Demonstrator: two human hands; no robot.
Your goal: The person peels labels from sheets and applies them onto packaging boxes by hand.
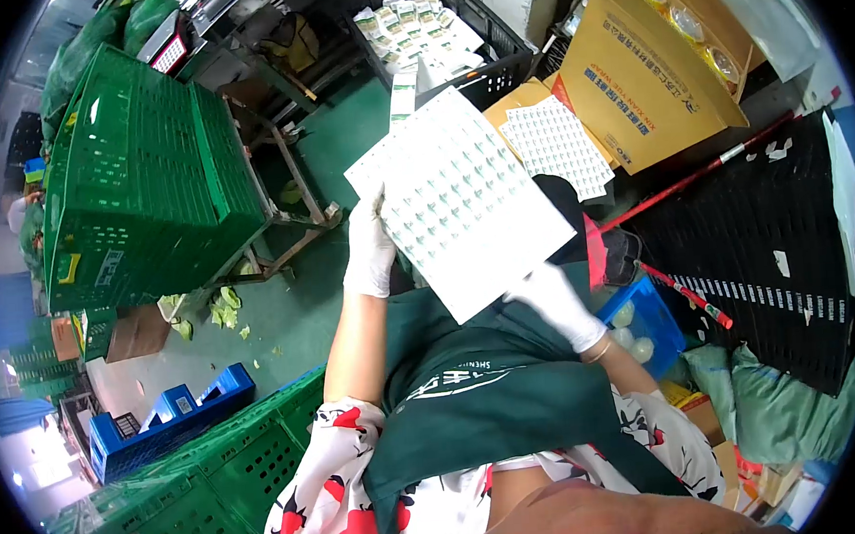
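A white sheet (463,201) printed with rows of small green labels is held up in front of my dark green apron. My left hand (370,241), in a white glove, grips its left edge, fingers closed with their tips partly behind the sheet. My right hand (557,303), also gloved, is at the lower right edge; its fingertips are blurred, and whether they grip the sheet cannot be made out. Another label sheet (557,146) lies beyond, beside an open cardboard box (632,88). Behind the held sheet, a black crate (504,76) contains many small printed cards (413,33).
Stacked green crates (133,177) stand at the left, with a metal frame (290,177) beside them. Blue crates (177,414) are at lower left. A blue bin (661,321), a red pole (672,188) and a black crate stack (759,247) are at the right.
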